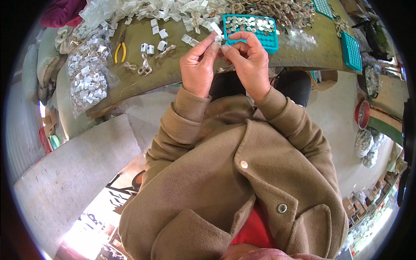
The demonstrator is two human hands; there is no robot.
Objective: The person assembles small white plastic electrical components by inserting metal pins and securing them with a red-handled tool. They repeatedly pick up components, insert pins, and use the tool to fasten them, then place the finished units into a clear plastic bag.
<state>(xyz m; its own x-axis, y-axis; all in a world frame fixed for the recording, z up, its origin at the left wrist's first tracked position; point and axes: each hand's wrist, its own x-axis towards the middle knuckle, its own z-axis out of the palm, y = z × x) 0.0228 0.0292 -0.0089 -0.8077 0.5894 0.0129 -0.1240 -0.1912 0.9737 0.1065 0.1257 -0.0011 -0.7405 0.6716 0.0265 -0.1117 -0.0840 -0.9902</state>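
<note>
Over the near edge of the table (167, 69), my two hands meet in front of the teal tray. My left hand (197, 68) is closed, pinching a small white plastic housing (218, 38) between thumb and fingers. My right hand (250, 61) has its thumb and forefinger drawn together at the housing's right side, at a small dark piece (224, 42) too tiny to name. The teal tray (271, 47) just beyond holds rows of small round silvery parts (247, 22). White housings with coiled thin wires (145, 67) lie left of my hands.
Yellow-handled pliers (120, 51) lie at the left, beside a clear bag of white housings (89, 80) hanging over the table edge. More loose housings (173, 9) and a heap of tangled wires (277, 11) cover the far side. Another teal tray (351, 51) sits at the right end.
</note>
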